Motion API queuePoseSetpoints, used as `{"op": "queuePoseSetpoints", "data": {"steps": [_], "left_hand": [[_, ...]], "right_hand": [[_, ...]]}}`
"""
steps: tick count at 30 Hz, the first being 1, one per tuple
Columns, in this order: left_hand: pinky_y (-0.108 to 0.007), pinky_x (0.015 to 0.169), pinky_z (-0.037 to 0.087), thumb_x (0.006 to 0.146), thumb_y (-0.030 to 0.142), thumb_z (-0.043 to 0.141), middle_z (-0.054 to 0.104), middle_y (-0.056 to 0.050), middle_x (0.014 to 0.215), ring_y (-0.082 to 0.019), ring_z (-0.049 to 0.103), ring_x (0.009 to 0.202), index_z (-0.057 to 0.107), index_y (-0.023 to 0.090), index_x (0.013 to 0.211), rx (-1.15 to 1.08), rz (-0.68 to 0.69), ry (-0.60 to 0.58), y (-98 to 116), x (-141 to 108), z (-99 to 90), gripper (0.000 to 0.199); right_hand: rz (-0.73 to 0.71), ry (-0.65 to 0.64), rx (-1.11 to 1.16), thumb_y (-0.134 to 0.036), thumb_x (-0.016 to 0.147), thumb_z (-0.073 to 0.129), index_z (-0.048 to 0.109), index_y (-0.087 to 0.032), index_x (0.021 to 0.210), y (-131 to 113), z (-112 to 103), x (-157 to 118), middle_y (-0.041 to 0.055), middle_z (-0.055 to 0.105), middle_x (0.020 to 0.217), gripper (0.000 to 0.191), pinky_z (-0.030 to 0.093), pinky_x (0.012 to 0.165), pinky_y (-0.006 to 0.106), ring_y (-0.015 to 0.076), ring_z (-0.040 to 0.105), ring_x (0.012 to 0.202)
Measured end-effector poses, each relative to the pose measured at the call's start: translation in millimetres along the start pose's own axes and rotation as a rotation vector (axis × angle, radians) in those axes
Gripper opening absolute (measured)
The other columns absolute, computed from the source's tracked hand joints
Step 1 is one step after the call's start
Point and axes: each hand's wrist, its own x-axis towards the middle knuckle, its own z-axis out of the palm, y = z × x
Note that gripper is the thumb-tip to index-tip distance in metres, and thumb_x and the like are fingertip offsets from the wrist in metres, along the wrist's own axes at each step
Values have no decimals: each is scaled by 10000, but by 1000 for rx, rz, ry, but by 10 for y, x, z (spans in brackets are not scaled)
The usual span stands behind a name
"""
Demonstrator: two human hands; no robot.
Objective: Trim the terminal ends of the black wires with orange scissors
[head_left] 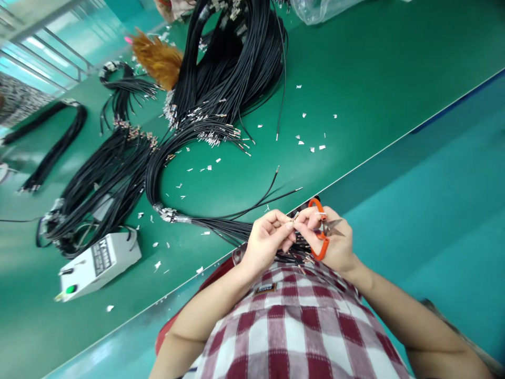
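Observation:
My left hand (272, 235) pinches the stripped end of a black cable close to my body, past the table's front edge. Meeting it fingertip to fingertip, my right hand (333, 239) pinches at the same cable end. Orange-handled scissors (322, 250) hang on my right hand's fingers, their blades pointing right. A bundle of black cables (221, 225) runs from a taped section with metal connectors (169, 214) on the table to beneath my hands. Two loose cables (272, 199) stick out above the bundle. My fingers hide most of the pinched tip.
A large heap of black cables (236, 63) lies at the back, beside a brown feather duster (155, 58). More cable bundles (106, 173) lie left, near a white box (100, 266) with a green button. White scraps (312, 149) dot the green table (379, 68).

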Motion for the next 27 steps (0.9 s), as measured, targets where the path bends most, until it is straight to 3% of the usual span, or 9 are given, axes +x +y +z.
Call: {"op": "queuePoseSetpoints", "data": {"steps": [3,5,10,13,18,27], "left_hand": [[-168,417,271,788,341,773,613,15,592,-37,435,423,592,134,803,-27,2,11,52,7,20,274],[-177,422,255,771,338,782,607,12,582,-35,417,416,602,129,802,-48,3,14,110,13,36,277],[-191,424,256,741,320,793,606,9,562,-38,413,387,615,119,793,-91,-45,5,210,2,46,274],[-190,411,272,743,313,794,622,4,566,-43,435,370,611,113,788,-102,-57,12,214,-6,34,275],[-185,387,294,740,314,801,635,5,568,-56,466,361,582,123,771,-124,-66,-2,201,5,19,292],[-173,371,291,723,324,815,644,3,556,-65,491,354,535,141,745,-133,-75,-42,221,-8,20,335]], "right_hand": [[13,-38,-58,-286,872,687,514,-237,755,35,-112,23,15,654,830,215,518,714,322,171,634,749],[-57,-54,-191,-330,849,716,543,-236,795,72,-236,61,30,652,870,205,507,709,322,182,631,774],[-366,-54,-872,-403,793,767,648,-188,846,139,-511,148,62,703,857,251,411,654,326,193,616,719],[-489,-40,-1113,-408,810,744,668,-177,783,119,-526,178,50,723,791,245,352,637,336,185,617,686],[-570,-66,-1211,-385,848,680,683,-185,750,58,-429,223,37,715,740,223,303,645,341,171,593,663],[-561,-95,-1258,-309,851,651,682,-194,743,26,-363,263,22,713,733,160,275,655,342,169,587,655]]}}
